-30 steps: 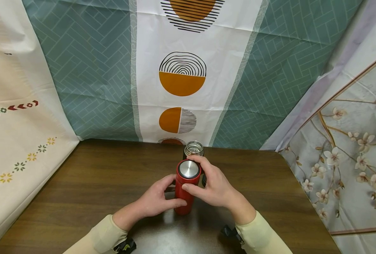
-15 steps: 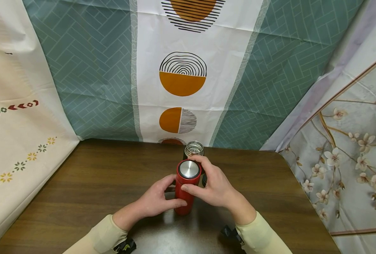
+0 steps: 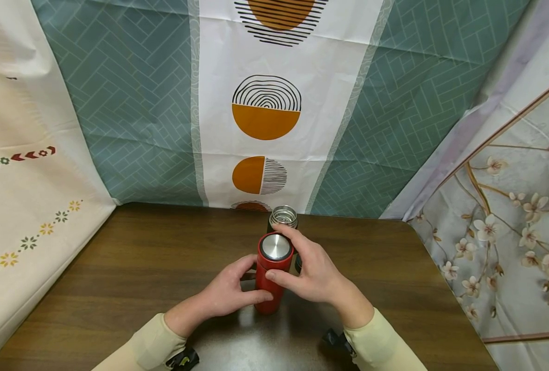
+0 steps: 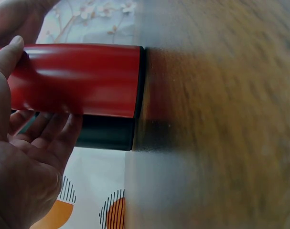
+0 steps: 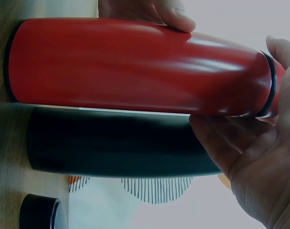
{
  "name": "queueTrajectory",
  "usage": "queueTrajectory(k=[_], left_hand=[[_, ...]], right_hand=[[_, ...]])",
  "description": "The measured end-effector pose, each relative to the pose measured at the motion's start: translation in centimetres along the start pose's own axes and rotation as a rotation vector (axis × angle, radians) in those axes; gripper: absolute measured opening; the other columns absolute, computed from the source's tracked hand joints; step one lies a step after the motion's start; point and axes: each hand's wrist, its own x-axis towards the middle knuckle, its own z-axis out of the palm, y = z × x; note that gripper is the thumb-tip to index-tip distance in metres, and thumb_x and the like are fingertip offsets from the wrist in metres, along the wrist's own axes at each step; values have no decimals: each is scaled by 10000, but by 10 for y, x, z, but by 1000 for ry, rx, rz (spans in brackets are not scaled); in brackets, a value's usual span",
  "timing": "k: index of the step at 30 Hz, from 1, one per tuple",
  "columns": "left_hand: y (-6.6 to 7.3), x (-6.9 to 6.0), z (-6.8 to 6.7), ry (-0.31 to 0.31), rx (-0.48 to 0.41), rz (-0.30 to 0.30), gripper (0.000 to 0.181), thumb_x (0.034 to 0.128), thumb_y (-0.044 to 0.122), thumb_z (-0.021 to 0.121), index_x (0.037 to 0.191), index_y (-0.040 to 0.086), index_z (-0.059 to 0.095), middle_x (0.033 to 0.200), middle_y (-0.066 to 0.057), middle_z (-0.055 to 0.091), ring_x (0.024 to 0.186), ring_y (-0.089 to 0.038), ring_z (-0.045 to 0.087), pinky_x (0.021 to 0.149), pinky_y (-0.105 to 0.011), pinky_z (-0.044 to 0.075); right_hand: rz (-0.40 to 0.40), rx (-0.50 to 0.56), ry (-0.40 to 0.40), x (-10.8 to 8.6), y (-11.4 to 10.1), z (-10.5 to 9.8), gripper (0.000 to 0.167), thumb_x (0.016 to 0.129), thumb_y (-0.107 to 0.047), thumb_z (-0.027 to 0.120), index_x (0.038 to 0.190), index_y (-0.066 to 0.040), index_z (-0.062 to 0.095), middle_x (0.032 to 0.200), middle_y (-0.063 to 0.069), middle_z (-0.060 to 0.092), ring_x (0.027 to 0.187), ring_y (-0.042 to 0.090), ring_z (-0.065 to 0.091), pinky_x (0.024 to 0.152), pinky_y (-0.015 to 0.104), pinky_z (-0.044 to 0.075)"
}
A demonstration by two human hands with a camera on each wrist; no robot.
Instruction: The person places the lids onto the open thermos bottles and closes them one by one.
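Note:
A red thermos point(image 3: 271, 288) stands upright on the table, its cap point(image 3: 276, 246) on, with a brushed metal disc on top. My left hand point(image 3: 225, 289) grips the body about midway, thumb on the near side and fingers behind. Higher up, my right hand point(image 3: 313, 270) holds the cap end between thumb and fingers. Just behind stands a black thermos point(image 5: 116, 143); its bare steel neck point(image 3: 284, 215) shows in the head view, uncapped. A small black cap point(image 5: 37, 212) sits on the table to its right, mostly hidden by my right hand in the head view.
The brown wooden table point(image 3: 163, 247) ends at a patterned cloth backdrop point(image 3: 140, 103) just behind the black thermos. A cream cloth point(image 3: 33, 206) hangs on the left and a flowered one point(image 3: 511, 247) on the right.
The fingers of my right hand have shifted slightly away from me around the red thermos's cap. My left hand and both thermoses have stayed in place.

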Motion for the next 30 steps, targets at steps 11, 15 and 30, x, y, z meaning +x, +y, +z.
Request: queueTrajectory(k=[11, 15, 30], left_hand=[[0, 0, 0, -4, -21, 0, 666, 939, 336, 934, 1516, 294, 605, 1467, 127, 659, 1373, -198, 630, 1124, -466, 561], [1, -1, 0, -3, -20, 3, 666, 939, 326, 935, 1517, 291, 605, 1468, 121, 661, 1373, -197, 631, 1121, -464, 563], [-1, 0, 1, 6, 3, 11, 658, 940, 337, 932, 1512, 285, 609, 1458, 110, 671, 1358, -181, 640, 1118, -515, 562]], right_hand=[[-56, -7, -7, 1, 2, 0, 750, 977, -233, 827, 1633, -116, 482, 1393, 35, 716, 1201, 177, 724, 1044, 433, 602], [-36, -9, -4, 0, 2, 0, 743, 968, -235, 844, 1610, -107, 495, 1367, 24, 724, 1171, 156, 731, 1013, 417, 614], [17, 8, 8, 0, 0, 1, 765, 925, -221, 895, 1574, -128, 498, 1327, -4, 727, 1137, 135, 734, 985, 415, 624]])
